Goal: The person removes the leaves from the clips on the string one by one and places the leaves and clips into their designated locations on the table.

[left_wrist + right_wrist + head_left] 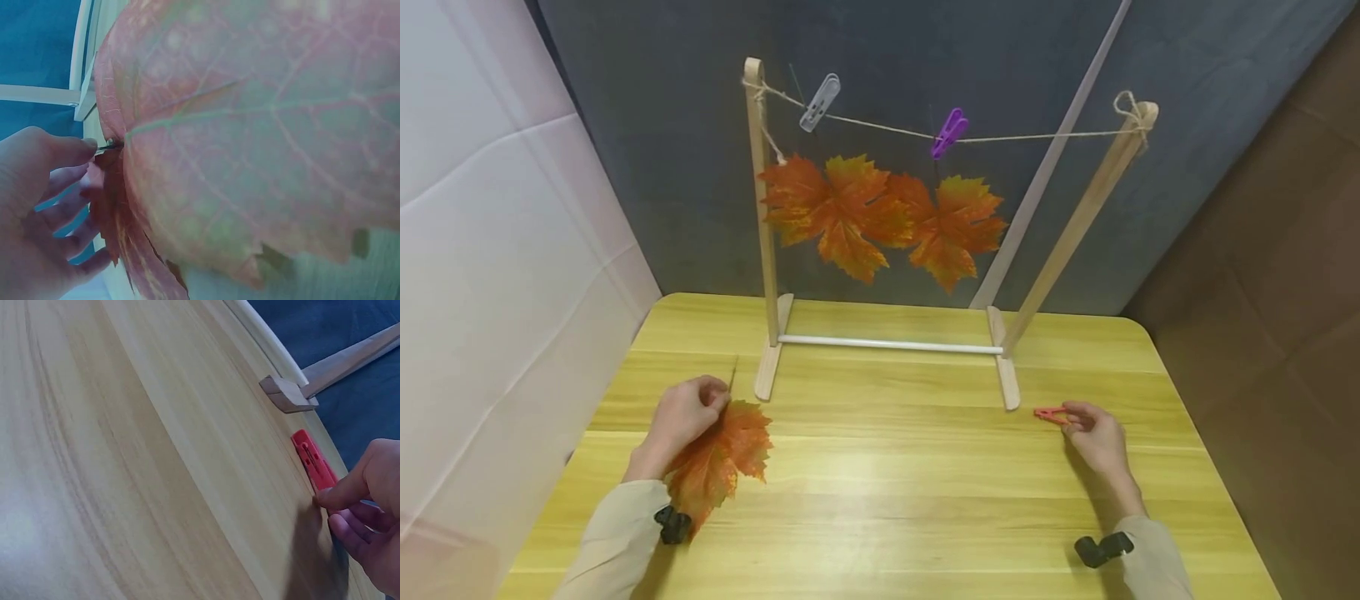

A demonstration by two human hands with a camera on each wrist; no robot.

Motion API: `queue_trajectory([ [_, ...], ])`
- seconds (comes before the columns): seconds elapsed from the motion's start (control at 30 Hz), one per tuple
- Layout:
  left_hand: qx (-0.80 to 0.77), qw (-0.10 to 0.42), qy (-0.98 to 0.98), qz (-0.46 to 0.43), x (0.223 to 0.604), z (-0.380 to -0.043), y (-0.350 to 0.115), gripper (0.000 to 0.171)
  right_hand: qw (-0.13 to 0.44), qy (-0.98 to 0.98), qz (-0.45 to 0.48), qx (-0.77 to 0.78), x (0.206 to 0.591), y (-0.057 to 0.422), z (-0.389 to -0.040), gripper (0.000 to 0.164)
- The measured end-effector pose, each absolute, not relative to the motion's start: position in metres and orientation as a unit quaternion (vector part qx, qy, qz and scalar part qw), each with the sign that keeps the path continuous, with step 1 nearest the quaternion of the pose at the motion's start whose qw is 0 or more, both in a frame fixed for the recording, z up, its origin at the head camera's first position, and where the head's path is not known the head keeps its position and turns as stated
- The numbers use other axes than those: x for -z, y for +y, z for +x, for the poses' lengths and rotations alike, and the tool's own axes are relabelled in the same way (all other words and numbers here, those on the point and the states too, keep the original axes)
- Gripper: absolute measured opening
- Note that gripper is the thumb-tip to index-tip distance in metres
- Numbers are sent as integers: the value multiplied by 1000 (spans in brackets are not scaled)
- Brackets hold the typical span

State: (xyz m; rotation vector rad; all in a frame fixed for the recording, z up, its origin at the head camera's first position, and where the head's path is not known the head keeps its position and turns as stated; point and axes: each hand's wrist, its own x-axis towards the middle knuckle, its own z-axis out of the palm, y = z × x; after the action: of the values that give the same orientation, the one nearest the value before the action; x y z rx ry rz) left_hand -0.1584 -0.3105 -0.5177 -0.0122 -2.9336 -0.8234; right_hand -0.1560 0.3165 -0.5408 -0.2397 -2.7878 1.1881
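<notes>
At the left of the table, my left hand (688, 412) pinches the thin stem of an orange maple leaf (737, 454). In the left wrist view the leaf (269, 125) fills most of the picture, its stem between thumb and fingers (65, 187). Over on the right, my right hand (1099, 437) holds a red clothespin (1049, 414) by its handle end between thumb and fingers. The right wrist view has the clothespin (312, 461) pointing away from the hand (369, 506), towards the foot of a wooden stand.
A wooden stand (765, 250) with a string (880, 127) across its top stands at the back. A clear clothespin (820, 102) and a purple clothespin (951, 133) sit on the string, with two orange leaves (842, 212) hanging below. A white rod (887, 343) joins the feet.
</notes>
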Motion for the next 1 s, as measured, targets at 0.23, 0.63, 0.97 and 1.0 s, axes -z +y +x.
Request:
queue_trajectory([
  [0.23,286,53,-957,-6,515,-157,-309,26,58,-921,-81,-377,538,319,-155,36],
  [0.63,291,85,-951,-53,472,-148,-282,30,111,-906,-52,-405,499,312,-160,35],
  [0.97,298,116,-943,-98,430,-138,-249,32,153,-889,-31,-431,458,296,-158,34],
  [1.0,298,124,-940,-105,426,-137,-245,33,157,-886,-28,-434,454,293,-158,34],
])
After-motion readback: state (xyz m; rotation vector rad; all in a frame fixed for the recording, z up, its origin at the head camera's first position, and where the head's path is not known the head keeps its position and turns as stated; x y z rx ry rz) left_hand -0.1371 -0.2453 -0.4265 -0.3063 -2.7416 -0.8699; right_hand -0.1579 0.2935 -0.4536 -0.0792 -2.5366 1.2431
